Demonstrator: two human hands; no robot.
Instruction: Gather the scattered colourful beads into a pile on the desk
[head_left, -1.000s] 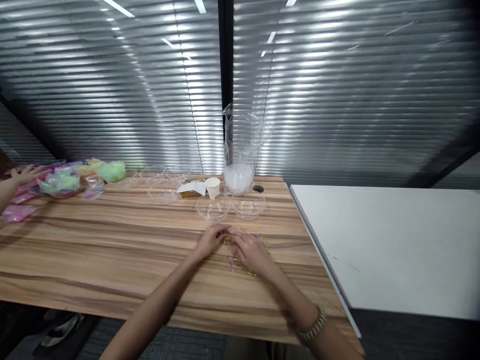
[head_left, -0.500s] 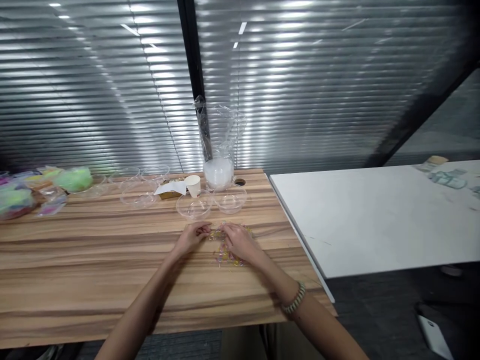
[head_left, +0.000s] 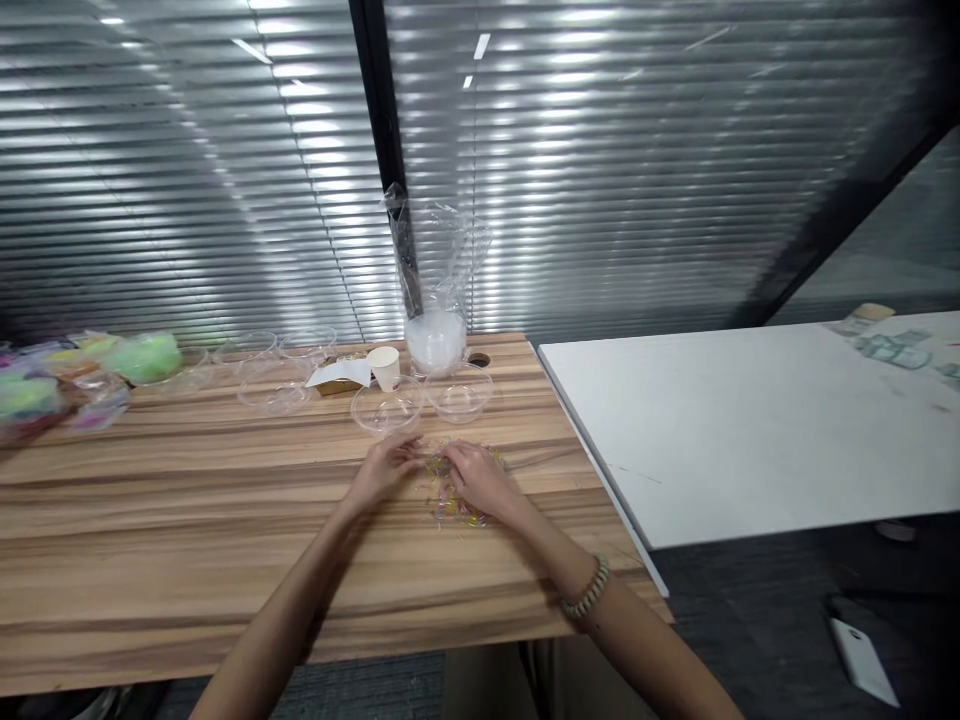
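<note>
A loose pile of small, thin, multicoloured pieces [head_left: 457, 510] lies on the wooden table, in yellow, pink and pale tones; their exact kind is too small to tell. At the left edge of the pile is my left hand [head_left: 385, 470], fingers curved and slightly apart, with nothing visible in them. My right hand [head_left: 480, 478] rests over the pile, its fingertips pressed together among the pieces; whatever they pinch is hidden. Just beyond the hands stand two clear plastic bowls, a left bowl [head_left: 388, 408] and a right bowl [head_left: 460, 394].
Behind the bowls are a white paper cup [head_left: 385, 368], a small brown box [head_left: 341, 380] with white paper on it, and a plastic-wrapped white stack [head_left: 436, 342]. More clear bowls [head_left: 274, 388] and colourful bags [head_left: 97, 380] sit left. A white table [head_left: 735, 430] adjoins at right.
The fingers of my left hand have parted a little beside the pile. My right hand stays over the pieces. The view has shifted slightly.
</note>
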